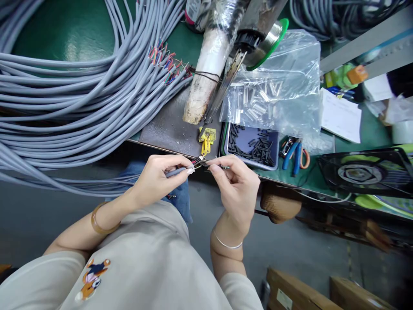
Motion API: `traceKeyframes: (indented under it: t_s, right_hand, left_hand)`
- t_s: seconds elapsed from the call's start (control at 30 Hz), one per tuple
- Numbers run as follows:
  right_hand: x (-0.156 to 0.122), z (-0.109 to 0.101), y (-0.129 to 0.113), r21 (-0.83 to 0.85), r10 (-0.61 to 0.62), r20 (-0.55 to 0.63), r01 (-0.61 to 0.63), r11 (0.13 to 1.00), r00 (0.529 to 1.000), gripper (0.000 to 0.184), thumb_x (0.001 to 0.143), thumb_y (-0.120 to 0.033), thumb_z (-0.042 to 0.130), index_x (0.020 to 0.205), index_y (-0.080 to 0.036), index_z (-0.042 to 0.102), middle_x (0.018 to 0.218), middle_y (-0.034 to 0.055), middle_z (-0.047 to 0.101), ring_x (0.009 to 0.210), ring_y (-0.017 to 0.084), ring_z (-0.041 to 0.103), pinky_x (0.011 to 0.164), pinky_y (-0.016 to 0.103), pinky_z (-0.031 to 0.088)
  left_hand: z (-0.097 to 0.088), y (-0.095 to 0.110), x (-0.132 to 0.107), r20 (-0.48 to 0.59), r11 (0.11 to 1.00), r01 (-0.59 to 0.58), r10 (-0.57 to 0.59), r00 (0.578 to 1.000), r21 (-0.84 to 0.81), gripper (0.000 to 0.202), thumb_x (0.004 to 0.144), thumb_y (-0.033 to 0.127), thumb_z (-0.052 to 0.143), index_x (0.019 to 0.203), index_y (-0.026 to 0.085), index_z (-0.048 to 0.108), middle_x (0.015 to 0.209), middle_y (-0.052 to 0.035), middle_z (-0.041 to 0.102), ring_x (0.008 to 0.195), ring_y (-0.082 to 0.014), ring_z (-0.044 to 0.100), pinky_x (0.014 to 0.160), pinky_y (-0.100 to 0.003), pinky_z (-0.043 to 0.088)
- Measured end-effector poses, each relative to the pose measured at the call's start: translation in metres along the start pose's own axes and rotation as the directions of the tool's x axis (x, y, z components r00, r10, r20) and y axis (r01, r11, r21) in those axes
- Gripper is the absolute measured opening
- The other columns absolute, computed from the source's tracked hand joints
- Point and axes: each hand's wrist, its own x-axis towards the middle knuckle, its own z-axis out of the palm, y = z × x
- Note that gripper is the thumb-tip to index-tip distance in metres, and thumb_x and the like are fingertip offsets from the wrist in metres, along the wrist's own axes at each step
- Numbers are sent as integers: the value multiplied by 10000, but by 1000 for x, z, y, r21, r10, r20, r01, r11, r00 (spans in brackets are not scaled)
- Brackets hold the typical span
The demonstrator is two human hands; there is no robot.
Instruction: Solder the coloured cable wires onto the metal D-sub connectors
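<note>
Steadying the gray cable point(174, 172) by the desk's front edge point(280, 175) needs the left hand's point(158, 175) pinch close behind the wires point(195, 161), as now, while the right hand's point(237, 181) fingers grip a small dark piece point(204, 163).

This is a wiring workshop: grey cables point(64, 107) with bared coloured ends heap the green bench point(71, 34) at ten o'clock. A wire spool point(274, 43) sits at one, blue-handled pliers point(297, 157) at three, cardboard boxes point(293, 290) at five.
</note>
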Motion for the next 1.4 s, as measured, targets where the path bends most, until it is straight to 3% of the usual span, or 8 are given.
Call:
traceKeyframes:
  t_s: [0.13,0.37,0.77,0.93,1.1,1.2,1.27,1.4]
  right_hand:
    - [2,-1,-1,-19,-17,48,18,1000,999,105,935,-234,666,865,-204,738,814,-6,701,491,67,396,470,243,347]
    - [1,-3,-1,-57,-49,108,55,997,993,130,958,-254,657,857,-205,721,774,-9,682,556,90,498,518,240,394]
    - [3,4,0,-146,-133,36,137,980,990,181,938,-246,703,764,-205,671,686,-44,640,543,81,493,535,241,387]
    - [2,16,2,-145,-180,71,189,971,981,211,938,-242,706,740,-199,648,660,-54,609,530,70,467,522,240,360]
    - [-2,19,7,-196,-272,115,290,937,956,292,946,-259,692,679,-192,594,618,-57,545,520,61,433,511,238,327]
    - [0,5,6,-175,-213,-12,208,962,977,160,941,-342,698,857,-206,693,625,-61,560,486,66,398,473,243,302]
    - [5,-6,2,-154,-137,-74,125,980,988,196,930,-357,709,1064,-214,724,649,-64,585,464,63,356,456,245,287]
    - [17,-17,-10,-124,-68,175,91,988,982,118,903,-247,729,1002,-198,772,636,-65,604,461,40,294,466,228,286]
  left_hand:
    - [0,-1,0,25,992,-82,80,996,94,99,886,139,664,853,150,757,757,-5,763,582,-75,571,562,-196,430]
    - [1,-6,-1,-10,986,-101,103,995,134,89,889,135,663,874,158,748,804,-10,785,593,-80,594,565,-196,441]
    - [1,-7,-4,-25,968,-161,168,985,194,106,903,106,640,895,141,740,815,-29,778,609,-86,609,602,-202,457]
    - [2,-4,-8,-31,988,-132,135,990,80,188,875,91,623,1043,145,691,845,-20,760,567,-73,568,556,-194,449]
    - [-2,-2,-13,116,996,-23,33,993,-89,349,888,55,554,1216,164,604,939,-23,762,542,-55,596,547,-173,480]
    - [-5,0,-13,147,995,-76,86,985,-69,284,927,62,542,1162,162,667,987,-42,770,582,-58,615,579,-179,501]
    - [-6,2,-13,152,991,-128,130,980,-28,248,953,75,549,1128,162,702,1019,-59,778,658,-78,653,628,-190,522]
    - [-5,3,-10,155,966,-259,257,954,-13,94,951,132,639,1010,157,709,927,-65,764,798,-132,696,710,-221,545]
